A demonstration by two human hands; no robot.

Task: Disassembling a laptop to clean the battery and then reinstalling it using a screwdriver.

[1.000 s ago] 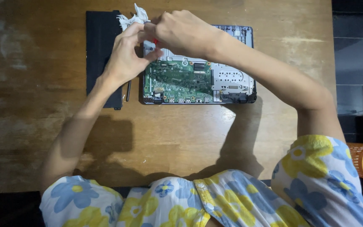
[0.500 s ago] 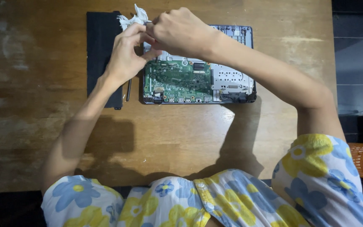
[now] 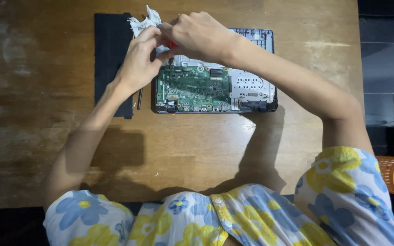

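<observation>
Fingers of both hands pinched on red-handled tool (image 3: 172, 44) over opened laptop (image 3: 215, 86).

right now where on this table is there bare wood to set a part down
Bare wood lies left of the flat black panel, along the wooden table edge nearest the person below the opened laptop base with green circuit board, and right of it. It is crowded where left hand, right hand and crumpled white tissue meet.

- Worn wooden desk (image 3: 197, 150).
- Opened laptop base (image 3: 251, 86), green circuit board exposed.
- Black flat panel (image 3: 110, 50) at its left.
- Crumpled white tissue (image 3: 144, 20).
- Thin dark rod (image 3: 139, 99) between panel and laptop.
</observation>
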